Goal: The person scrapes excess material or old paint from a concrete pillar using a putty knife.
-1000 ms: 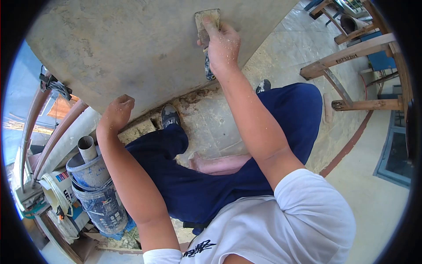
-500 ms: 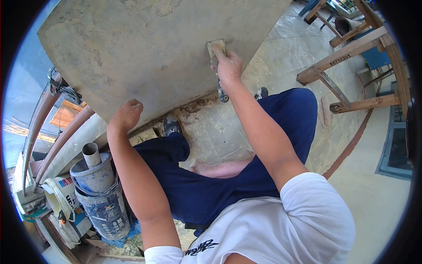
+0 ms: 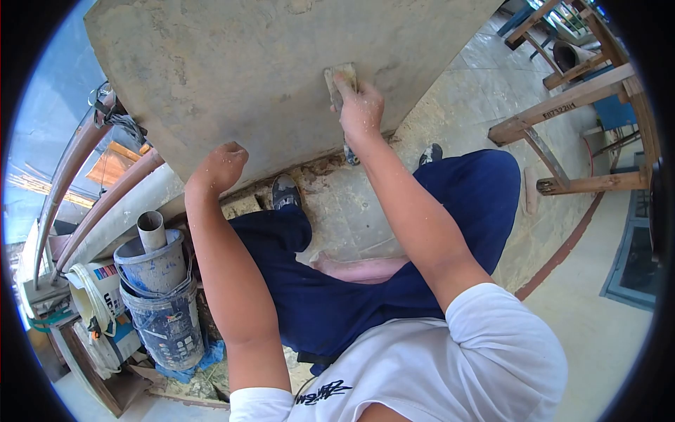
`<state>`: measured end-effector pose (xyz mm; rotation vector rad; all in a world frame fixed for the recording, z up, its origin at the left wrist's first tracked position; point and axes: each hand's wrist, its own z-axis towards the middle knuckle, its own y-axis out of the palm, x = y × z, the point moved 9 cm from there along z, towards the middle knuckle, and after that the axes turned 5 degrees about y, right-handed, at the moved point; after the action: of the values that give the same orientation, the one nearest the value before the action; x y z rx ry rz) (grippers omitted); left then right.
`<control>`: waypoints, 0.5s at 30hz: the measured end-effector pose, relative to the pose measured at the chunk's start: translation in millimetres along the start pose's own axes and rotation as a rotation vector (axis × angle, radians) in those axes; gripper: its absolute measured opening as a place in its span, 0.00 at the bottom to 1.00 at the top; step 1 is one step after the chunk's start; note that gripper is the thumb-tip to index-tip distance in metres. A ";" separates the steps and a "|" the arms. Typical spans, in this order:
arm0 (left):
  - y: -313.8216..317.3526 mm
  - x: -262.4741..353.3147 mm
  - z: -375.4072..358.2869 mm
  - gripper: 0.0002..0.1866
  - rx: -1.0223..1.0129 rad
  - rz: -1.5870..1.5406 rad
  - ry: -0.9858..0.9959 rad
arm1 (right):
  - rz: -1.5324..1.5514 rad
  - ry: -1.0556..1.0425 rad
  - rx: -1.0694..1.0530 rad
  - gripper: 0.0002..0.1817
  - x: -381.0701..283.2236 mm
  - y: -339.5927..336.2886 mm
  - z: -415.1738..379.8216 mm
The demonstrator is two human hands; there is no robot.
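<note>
In front of me a large, blotchy grey-brown board (image 3: 232,70) fills the upper part of the view. My right hand (image 3: 363,114) is closed around the handle of a putty knife (image 3: 340,74), whose broad, plaster-crusted end lies against the board's surface. The thumb presses toward that end, and the dark tip of the handle sticks out below the fist. My left hand (image 3: 222,167) is curled into a loose fist over the board's lower left edge, with nothing showing in it. Pale specks dot both hands.
Stained paint buckets (image 3: 165,320) stand on the left, a grey pipe (image 3: 150,231) upright in the top one. Curved brown rails (image 3: 81,158) run behind them. On the right are wooden trestles (image 3: 562,105). Under me lies a pinkish seat-like piece (image 3: 358,269).
The view has shifted, so the board sits farther right and higher. My right hand has drawn the putty knife down and left across the board. My left hand stays curled.
</note>
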<state>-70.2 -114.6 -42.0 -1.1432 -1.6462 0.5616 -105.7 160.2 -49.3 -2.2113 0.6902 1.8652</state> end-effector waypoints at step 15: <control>12.4 4.4 -9.7 0.21 -0.088 0.017 0.008 | -0.005 -0.117 -0.053 0.18 -47.7 26.9 -18.8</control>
<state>-56.5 -106.9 -46.2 -1.2229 -1.6698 0.4994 -106.4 140.1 4.9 -2.1112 0.6215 2.0140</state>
